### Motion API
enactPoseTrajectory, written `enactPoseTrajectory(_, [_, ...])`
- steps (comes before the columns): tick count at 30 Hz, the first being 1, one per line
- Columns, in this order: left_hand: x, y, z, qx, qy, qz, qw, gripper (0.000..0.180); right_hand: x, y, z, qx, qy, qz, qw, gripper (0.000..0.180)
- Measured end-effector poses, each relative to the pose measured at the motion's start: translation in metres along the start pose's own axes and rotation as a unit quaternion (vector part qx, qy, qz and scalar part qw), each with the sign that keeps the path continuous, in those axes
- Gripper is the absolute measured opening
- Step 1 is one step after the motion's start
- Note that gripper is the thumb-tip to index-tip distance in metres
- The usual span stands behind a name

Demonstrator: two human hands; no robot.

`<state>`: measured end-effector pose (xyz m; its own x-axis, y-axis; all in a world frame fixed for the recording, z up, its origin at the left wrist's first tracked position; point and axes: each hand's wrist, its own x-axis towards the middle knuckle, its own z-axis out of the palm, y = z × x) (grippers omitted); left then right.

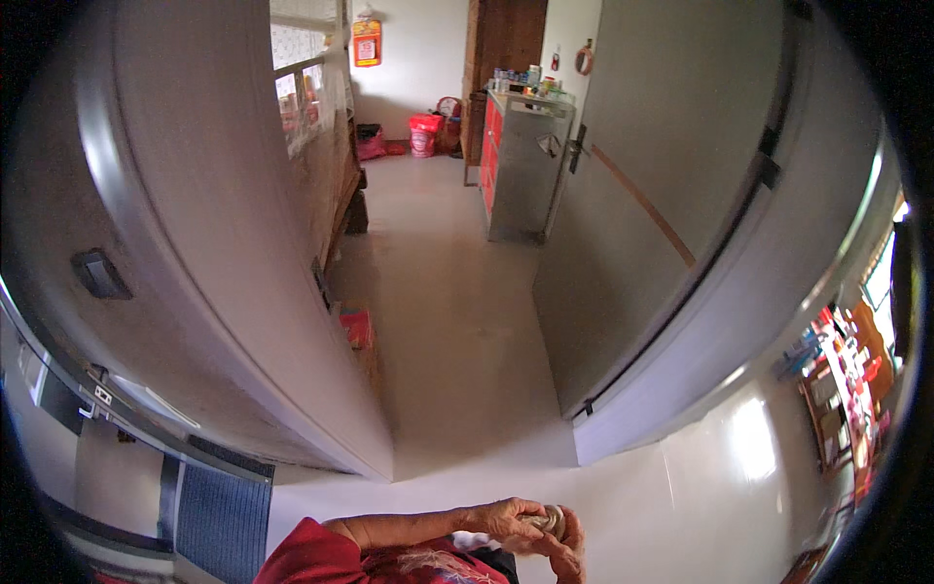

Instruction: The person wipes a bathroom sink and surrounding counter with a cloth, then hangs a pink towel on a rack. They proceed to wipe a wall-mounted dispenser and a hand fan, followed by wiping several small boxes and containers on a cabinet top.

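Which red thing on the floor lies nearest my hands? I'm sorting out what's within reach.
The small red box by the left wall, partway down the corridor, is nearest the hands. The red bucket stands far off at the end wall.

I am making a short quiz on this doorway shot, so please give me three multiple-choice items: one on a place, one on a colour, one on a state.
1. Where are the person's hands?
A. At the bottom edge, near the middle
B. On the door handle
C. On the wall switch

2. What colour is the bucket at the far end of the room?
A. Blue
B. Red
C. Green

3. How does the door on the right stand?
A. Shut
B. Off its hinges, flat on the floor
C. Open

Answers:
1. A: the left hand and right hand meet low in the picture around a small roundish thing.
2. B: the bucket by the far wall is red.
3. C: the door is swung open, and the floor runs on past it.
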<state>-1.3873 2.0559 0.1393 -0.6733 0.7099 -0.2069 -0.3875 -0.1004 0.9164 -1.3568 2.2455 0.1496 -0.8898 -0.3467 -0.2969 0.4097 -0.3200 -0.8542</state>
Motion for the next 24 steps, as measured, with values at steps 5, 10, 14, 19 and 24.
enactPoseTrajectory(5, [0.062, 0.035, -0.060, 0.034, 0.091, 0.000, 0.995, 0.033, 0.108, -0.032, -0.049, -0.001, 0.038, -0.056, 0.998, 0.031])
enactPoseTrajectory(10, [0.104, 0.069, -0.134, -0.072, 0.243, 0.023, 0.967, 0.032, 0.216, -0.097, -0.073, 0.013, 0.071, -0.093, 0.993, 0.023])
enactPoseTrajectory(14, [0.108, 0.077, -0.215, -0.134, 0.339, 0.068, 0.929, 0.024, 0.310, -0.122, -0.099, -0.222, 0.105, -0.142, 0.959, 0.022])
enactPoseTrajectory(19, [0.107, 0.077, -0.291, -0.072, 0.669, 0.087, 0.734, 0.013, 0.413, -0.155, -0.080, -0.280, 0.088, -0.164, 0.942, 0.025])
enactPoseTrajectory(24, [0.085, 0.108, -0.383, -0.165, 0.684, 0.186, 0.685, 0.017, 0.535, -0.157, -0.046, 0.003, 0.090, -0.039, 0.995, 0.027])
